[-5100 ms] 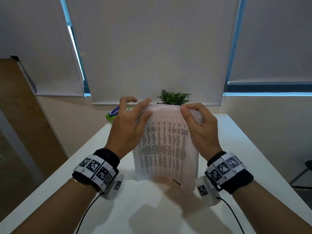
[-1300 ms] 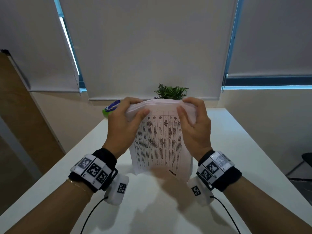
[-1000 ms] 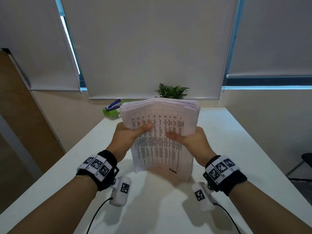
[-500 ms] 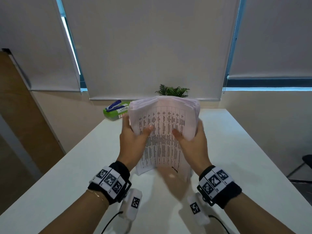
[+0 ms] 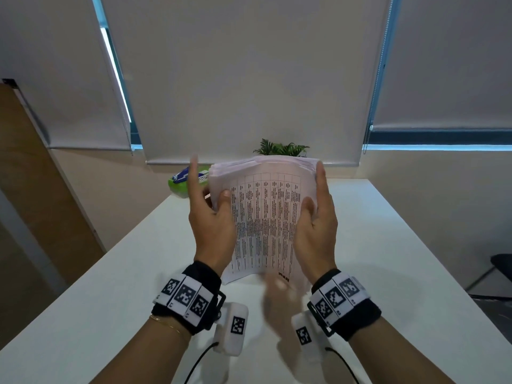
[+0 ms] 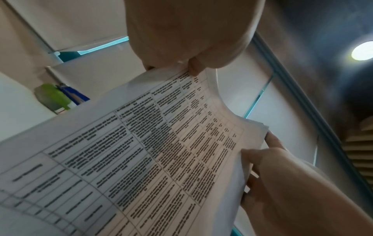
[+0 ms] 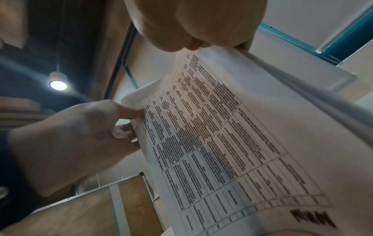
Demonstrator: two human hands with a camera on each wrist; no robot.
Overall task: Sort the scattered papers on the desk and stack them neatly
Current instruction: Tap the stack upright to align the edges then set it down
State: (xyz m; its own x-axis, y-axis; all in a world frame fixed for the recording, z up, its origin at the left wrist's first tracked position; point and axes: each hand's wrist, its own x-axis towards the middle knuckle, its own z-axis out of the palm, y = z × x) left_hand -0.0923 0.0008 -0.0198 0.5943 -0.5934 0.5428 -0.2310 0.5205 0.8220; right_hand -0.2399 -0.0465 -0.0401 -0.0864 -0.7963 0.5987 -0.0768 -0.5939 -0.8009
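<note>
Head view: both hands — left hand (image 5: 213,220), right hand (image 5: 315,225) — hold a paper stack (image 5: 266,217) upright on the white table (image 5: 110,286), each grip pinching a side edge.

Black wristbands (image 5: 191,296) (white coded tags), cabled white cameras (image 5: 234,328).

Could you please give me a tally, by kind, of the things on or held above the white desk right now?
Paper stacks: 1, held upright by the left hand and right hand
Green boxes: 1
Plants: 1
Total: 3
</note>
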